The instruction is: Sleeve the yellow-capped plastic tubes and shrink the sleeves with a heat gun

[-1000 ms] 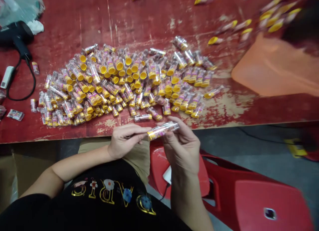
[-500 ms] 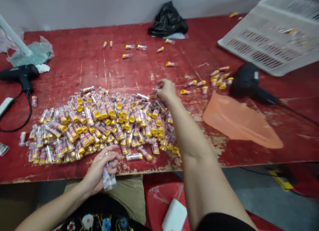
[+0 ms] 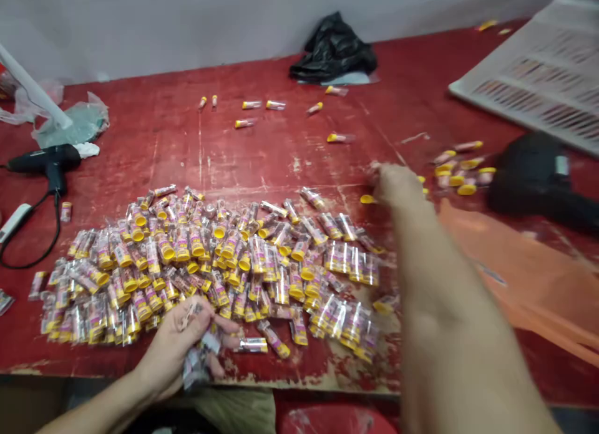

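Note:
My left hand (image 3: 187,337) is closed around a bunch of crumpled, shiny clear plastic wrappers (image 3: 196,359) at the table's front edge. Just beyond it lies a wide heap of small clear tubes with yellow caps and pink-purple printing (image 3: 182,241). My right hand (image 3: 397,183) reaches out to the right of the heap, smeared by motion. Its fingers are close to a yellow-capped tube (image 3: 367,199), and I cannot make out whether they hold anything. My right forearm hides part of the table. Several tubes lie side by side in rows (image 3: 350,262) at the heap's right end.
A black heat gun (image 3: 49,163) lies at left, and a blurred black tool (image 3: 528,175) at right beside an orange sheet (image 3: 524,265). Loose tubes (image 3: 461,166) lie near it. A white slatted crate (image 3: 528,78) and a black plastic bag (image 3: 334,47) are at the back.
My right hand has moved from the heap's far right edge further right, toward the loose tubes. My left hand still holds the wrappers. The view has shifted, and the orange sheet looks more spread out.

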Motion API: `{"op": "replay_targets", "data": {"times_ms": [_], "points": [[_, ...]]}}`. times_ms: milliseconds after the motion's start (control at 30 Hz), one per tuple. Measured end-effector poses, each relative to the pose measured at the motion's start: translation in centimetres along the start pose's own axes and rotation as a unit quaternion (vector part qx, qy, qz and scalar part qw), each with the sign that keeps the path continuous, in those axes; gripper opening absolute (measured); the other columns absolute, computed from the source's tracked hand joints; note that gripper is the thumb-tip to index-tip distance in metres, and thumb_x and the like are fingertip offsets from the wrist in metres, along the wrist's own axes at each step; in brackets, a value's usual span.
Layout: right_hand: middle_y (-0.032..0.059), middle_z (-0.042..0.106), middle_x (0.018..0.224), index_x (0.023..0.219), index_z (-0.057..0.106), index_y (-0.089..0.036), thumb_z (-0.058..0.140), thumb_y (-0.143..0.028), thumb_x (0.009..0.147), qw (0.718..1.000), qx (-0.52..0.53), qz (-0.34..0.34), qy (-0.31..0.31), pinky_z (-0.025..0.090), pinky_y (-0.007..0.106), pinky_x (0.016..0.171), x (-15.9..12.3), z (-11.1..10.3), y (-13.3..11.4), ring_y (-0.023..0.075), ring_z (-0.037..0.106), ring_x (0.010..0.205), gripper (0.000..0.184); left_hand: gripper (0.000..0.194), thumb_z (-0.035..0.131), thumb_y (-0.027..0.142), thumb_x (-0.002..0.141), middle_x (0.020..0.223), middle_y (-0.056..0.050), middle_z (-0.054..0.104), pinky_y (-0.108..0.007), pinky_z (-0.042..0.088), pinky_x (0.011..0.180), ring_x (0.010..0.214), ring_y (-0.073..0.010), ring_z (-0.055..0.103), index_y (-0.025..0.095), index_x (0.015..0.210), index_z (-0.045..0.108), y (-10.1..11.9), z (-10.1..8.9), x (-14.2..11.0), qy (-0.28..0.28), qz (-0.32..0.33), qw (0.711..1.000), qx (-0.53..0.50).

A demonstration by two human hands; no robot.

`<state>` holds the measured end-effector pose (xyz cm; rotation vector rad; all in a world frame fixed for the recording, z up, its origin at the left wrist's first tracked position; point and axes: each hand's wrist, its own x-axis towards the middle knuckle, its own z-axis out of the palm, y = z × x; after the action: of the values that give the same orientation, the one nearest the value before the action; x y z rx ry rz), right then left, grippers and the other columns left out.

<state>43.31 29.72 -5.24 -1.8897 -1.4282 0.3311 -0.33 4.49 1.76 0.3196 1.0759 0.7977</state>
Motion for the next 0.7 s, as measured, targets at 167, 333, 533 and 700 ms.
{"op": "replay_targets", "data": {"times_ms": [167,333,533,700], "points": [[0.0019,0.069,0.077,0.078,0.061,-0.016,0.063,-0.018,0.091,0.993,0.096,0.065,0.014,0.045,0.030,0.068,-11.3,1.3,-6.9,0.0071,0.062,0.066,0.014,0.042,0.099,0.046,0.062,0.113,-0.010,0.079,-0.020,0.059,0.053,0.074,-0.0127,0.071,0.015,0.079,0.076,0.4,3.9,2.8,0.003,0.129,0.992,-0.012],[-0.0050,0.057,0.061,0.090,0.078,-0.018,0.093,-0.042,0.066,0.897,0.417,0.050,-0.137,0.040,0.021,0.047,-29.0,2.1,-16.1,0.0069,0.048,0.051,0.037,0.055,0.103,0.047,0.048,0.085,-0.001,0.074,-0.014,0.045,0.047,0.061,-0.0046,0.057,0.015,0.087,0.080,-1.4,4.5,3.3,0.009,0.120,0.992,-0.049],[-0.0043,0.048,0.058,0.064,0.064,-0.019,0.085,-0.057,0.076,0.900,0.430,0.074,0.017,0.041,0.022,0.052,-35.9,6.1,-20.5,0.0079,0.043,0.054,0.046,0.059,0.102,0.053,0.045,0.065,0.007,0.062,-0.015,0.033,0.037,0.041,0.0009,0.041,0.014,0.073,0.067,-3.2,1.3,0.6,0.037,0.186,0.981,-0.041],[-0.0047,0.045,0.065,0.088,0.065,-0.021,0.071,-0.064,0.089,0.862,0.497,0.062,-0.076,0.035,0.022,0.047,-37.7,5.0,-21.3,0.0083,0.040,0.053,0.044,0.065,0.095,0.067,0.053,0.052,0.009,0.051,-0.015,0.033,0.036,0.038,-0.0008,0.040,0.016,0.066,0.056,-2.9,-0.7,-0.6,0.043,0.265,0.963,-0.033]]}}
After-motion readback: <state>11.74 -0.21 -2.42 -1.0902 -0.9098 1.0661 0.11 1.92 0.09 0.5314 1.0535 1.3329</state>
